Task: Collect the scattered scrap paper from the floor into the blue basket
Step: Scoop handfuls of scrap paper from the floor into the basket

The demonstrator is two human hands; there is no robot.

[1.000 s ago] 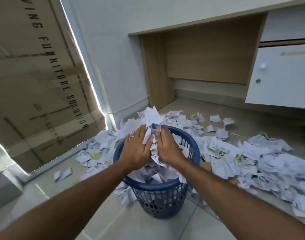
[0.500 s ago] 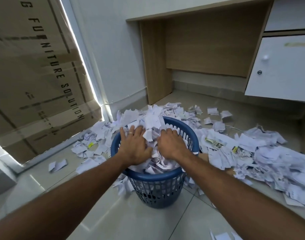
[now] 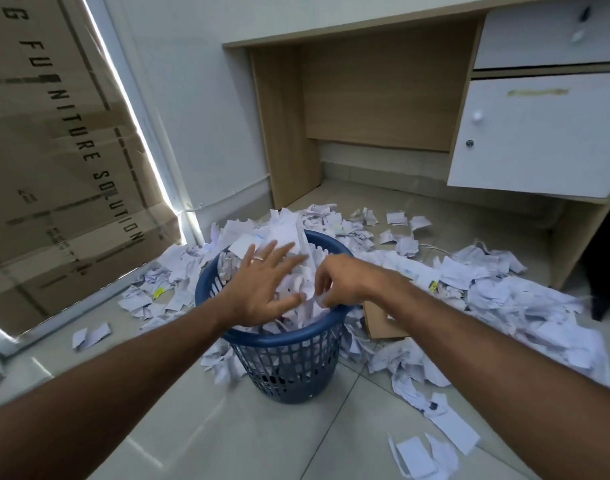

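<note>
Presently one blue basket (image 3: 289, 362) stands on the tiled floor (image 3: 199, 427), heaped with scrap paper (image 3: 282, 233), two hands over it: left hand (image 3: 262, 289) spread flat on the heap, right hand (image 3: 345, 282) curled, pinching scraps; uncounted scraps litter the floor around.

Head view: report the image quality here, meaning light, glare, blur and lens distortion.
Head view: a bright strip of daylight blows out beside the cardboard box and puts soft glare on the floor tiles. The left hand and right hand over the blue basket are motion-blurred. The desk edges bow and tilt from the wide-angle lens. The scrap paper smears toward the right edge.
</note>
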